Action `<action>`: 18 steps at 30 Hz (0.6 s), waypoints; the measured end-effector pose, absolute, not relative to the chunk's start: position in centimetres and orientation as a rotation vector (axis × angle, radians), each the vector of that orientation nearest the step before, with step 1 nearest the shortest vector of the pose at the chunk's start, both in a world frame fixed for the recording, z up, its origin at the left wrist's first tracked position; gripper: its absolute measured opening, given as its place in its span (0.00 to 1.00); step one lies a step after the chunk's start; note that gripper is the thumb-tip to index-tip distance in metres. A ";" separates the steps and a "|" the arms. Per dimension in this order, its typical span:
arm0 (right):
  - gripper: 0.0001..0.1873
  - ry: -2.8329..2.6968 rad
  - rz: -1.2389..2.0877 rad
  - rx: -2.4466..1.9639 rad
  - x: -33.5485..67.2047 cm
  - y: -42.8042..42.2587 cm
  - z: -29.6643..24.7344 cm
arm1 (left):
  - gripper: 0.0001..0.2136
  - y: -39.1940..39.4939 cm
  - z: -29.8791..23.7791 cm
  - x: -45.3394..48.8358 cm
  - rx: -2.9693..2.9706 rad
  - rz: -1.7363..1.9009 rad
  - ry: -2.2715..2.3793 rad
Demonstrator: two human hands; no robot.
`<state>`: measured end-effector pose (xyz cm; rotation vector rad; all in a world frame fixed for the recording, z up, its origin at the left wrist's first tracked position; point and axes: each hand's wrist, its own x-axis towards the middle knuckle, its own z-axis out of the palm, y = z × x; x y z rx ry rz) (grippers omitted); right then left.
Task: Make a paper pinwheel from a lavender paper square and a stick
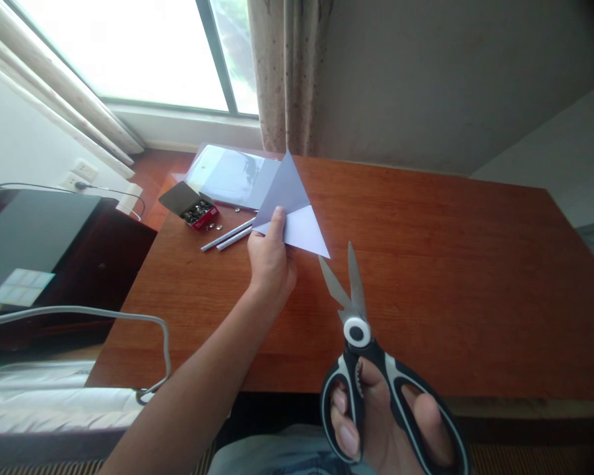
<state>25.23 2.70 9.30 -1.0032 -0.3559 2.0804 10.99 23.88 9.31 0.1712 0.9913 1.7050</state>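
Note:
My left hand pinches a folded sheet of white paper above the table, thumb on top and fingers underneath. The paper has a triangular outline with a crease across it. In my right hand is a pair of scissors with black and grey handles, fingers and thumb through the loops. Their blades are spread apart and point up toward the paper's lower right corner, with one tip close to that corner. Whether they touch, I cannot tell.
On the wooden table, a red box of metal thumbtacks stands open, a few tacks beside it. Two thin white rods lie near a clear plastic sleeve. A grey cable loops at the left, near a dark glossy surface.

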 end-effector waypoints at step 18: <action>0.31 -0.213 2.084 -0.813 25.2 3.9 11.9 | 0.08 24.1 9.6 10.8 0.381 1.763 0.898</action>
